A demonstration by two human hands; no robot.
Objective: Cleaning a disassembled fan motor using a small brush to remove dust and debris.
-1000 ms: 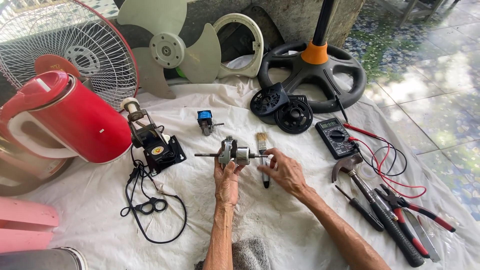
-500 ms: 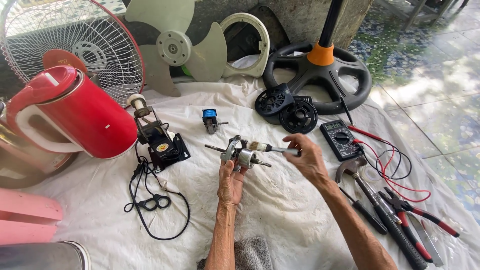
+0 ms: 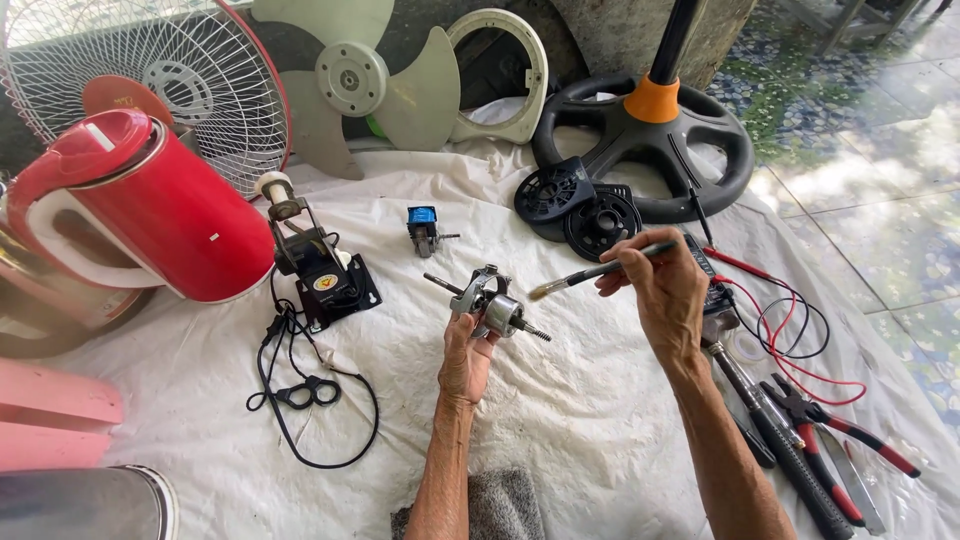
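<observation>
Metal-grey, the small motor rotor (image 3: 492, 305) sits near the middle of the frame, clamped in the fingers of the left hand (image 3: 467, 358) and lifted off the white cloth (image 3: 600, 420). Its shaft runs from upper left to lower right, with the lower-right end free. The right hand (image 3: 662, 290), just to the right and slightly higher, pinches a thin paintbrush (image 3: 598, 271) whose handle slants down to the left. The bristle tip is just beside the rotor's upper right side; I cannot tell whether it touches. A red kettle (image 3: 150, 205) stands at the left, and red-handled pliers (image 3: 845, 430) lie at the lower right.
</observation>
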